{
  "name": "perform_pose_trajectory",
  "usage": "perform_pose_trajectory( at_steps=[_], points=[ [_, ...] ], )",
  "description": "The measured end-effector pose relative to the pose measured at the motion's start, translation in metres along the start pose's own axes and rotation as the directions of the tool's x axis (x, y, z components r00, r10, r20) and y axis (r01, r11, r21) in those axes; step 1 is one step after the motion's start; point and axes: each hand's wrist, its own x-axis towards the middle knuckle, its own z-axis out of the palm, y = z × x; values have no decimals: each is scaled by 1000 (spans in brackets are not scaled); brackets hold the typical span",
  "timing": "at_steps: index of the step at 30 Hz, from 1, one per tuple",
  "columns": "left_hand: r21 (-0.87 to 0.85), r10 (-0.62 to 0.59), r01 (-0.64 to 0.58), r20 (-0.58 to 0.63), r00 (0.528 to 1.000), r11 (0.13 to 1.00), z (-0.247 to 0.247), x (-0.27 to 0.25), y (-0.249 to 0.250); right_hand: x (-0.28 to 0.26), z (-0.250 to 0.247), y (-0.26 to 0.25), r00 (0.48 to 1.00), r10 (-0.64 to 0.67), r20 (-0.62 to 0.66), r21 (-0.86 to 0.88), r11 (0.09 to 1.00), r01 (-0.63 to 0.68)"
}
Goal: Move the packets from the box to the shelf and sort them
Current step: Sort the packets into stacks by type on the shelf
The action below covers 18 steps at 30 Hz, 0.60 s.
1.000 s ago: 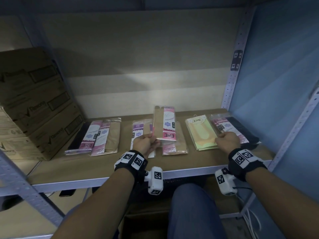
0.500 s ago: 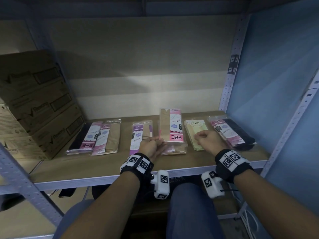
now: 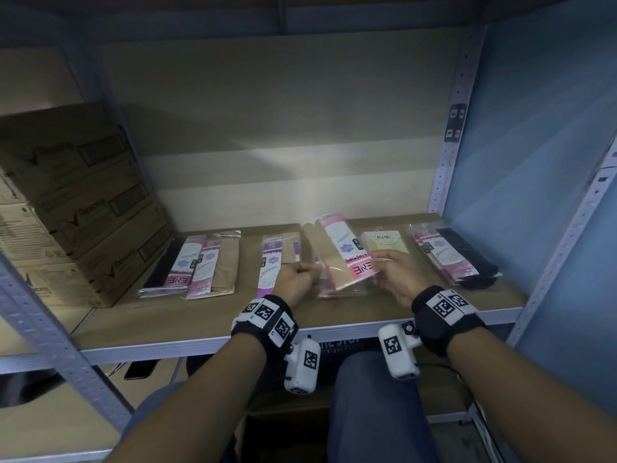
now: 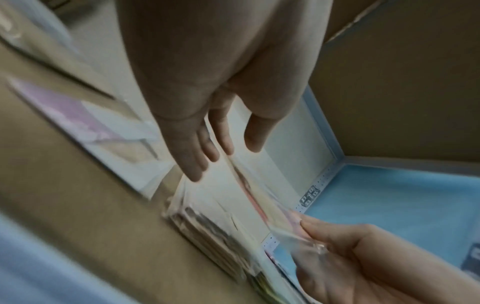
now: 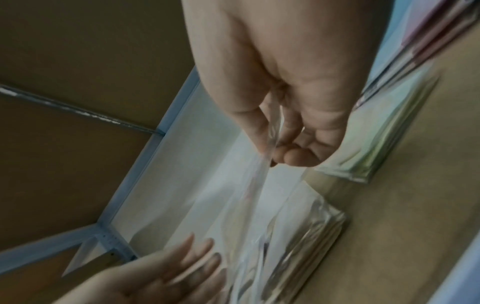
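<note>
A beige packet with a pink ENE label [image 3: 337, 259] hangs tilted over a stack of like packets [image 3: 329, 290] in the middle of the wooden shelf [image 3: 334, 315]. My right hand [image 3: 392, 272] pinches its clear lower right edge between thumb and fingers; the right wrist view shows this pinch [image 5: 280, 148] on the packet [image 5: 249, 205]. My left hand [image 3: 302, 279] sits at the packet's left edge. In the left wrist view its fingers [image 4: 197, 162] lie straight and loose beside the packet [image 4: 249, 189], holding nothing.
More packets lie in sorted groups: black and beige ones [image 3: 200, 262] at the left, a purple-labelled one [image 3: 273, 262], yellow-green ones [image 3: 387, 242], black ones [image 3: 457, 259] at the right. Stacked cardboard boxes [image 3: 76, 202] fill the shelf's left end. A metal upright [image 3: 447, 145] stands at the back right.
My right hand moved left from the packets at the right and took the held packet's lower edge. My left hand let go of it and opened. The packet tilted.
</note>
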Motion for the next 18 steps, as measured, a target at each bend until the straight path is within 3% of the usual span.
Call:
perform_pose_trajectory(
  at_steps=[3, 5, 7, 9, 11, 13, 16, 18],
  points=[
    [274, 242, -213, -75, 967, 938, -7, 1, 14, -7, -10, -7, 998, -30, 46, -147, 988, 36],
    [507, 415, -341, -35, 909, 792, -13, 0, 26, -10, -17, -10, 998, -31, 62, -216, 975, 44],
    [713, 535, -404, 48, 844, 574, -19, 1, 34, -12, -21, -12, 996, -2, 93, -266, 964, 27],
    [815, 535, -413, 155, 830, 405, -24, 4, 39, -15, -24, -13, 991, 14, 130, -287, 957, 25],
    [856, 444, -407, 244, 862, 319, -26, 5, 41, -17, -27, -15, 985, 7, 173, -331, 942, 52],
    [843, 357, -419, 297, 885, 337, -29, 3, 41, -19, -29, -17, 978, -12, 207, -361, 929, 88],
    [782, 230, -428, 362, 903, 452, -30, -1, 36, -19, -31, -18, 980, -13, 201, -342, 936, 83],
    [752, 213, -416, 358, 909, 511, -32, -3, 32, -15, -32, -15, 985, -19, 173, -334, 939, 77]
  ],
)
